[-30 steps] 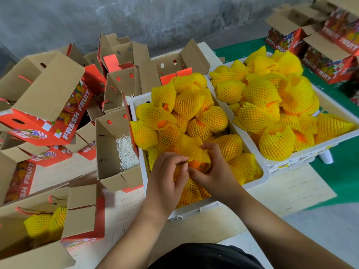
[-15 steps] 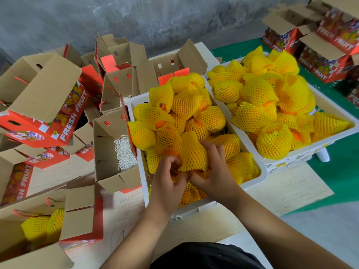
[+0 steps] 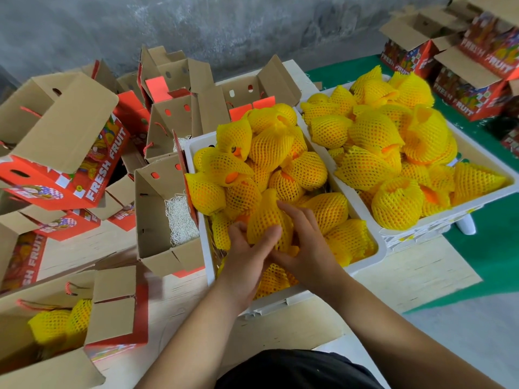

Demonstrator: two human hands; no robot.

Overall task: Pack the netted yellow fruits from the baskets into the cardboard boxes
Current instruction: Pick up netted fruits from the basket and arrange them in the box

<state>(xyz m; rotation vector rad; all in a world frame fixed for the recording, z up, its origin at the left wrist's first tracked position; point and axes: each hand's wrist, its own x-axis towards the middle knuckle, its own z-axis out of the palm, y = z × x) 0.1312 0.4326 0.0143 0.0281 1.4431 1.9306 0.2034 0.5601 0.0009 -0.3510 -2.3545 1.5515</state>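
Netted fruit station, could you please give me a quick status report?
Both hands, left hand and right hand, grip one netted fruit over the near white basket. Open box with paper shreds waits left. Path unobstructed.

Near basket (image 3: 209, 256) sits on counter (image 3: 415, 273), fruits (image 3: 306, 169) piled in it. Second basket (image 3: 477, 200) right of it. Open box (image 3: 157, 220) touching its left wall. Box holding fruits (image 3: 112, 313) left and nearer. More boxes (image 3: 61, 141) left and behind.

The fruits (image 3: 269, 153) wear soft yellow foam netting, and the baskets (image 3: 362, 220) are smooth white plastic. The boxes (image 3: 157, 220) are matt brown cardboard with glossy red print, on a pale, bare wooden table (image 3: 415, 270).
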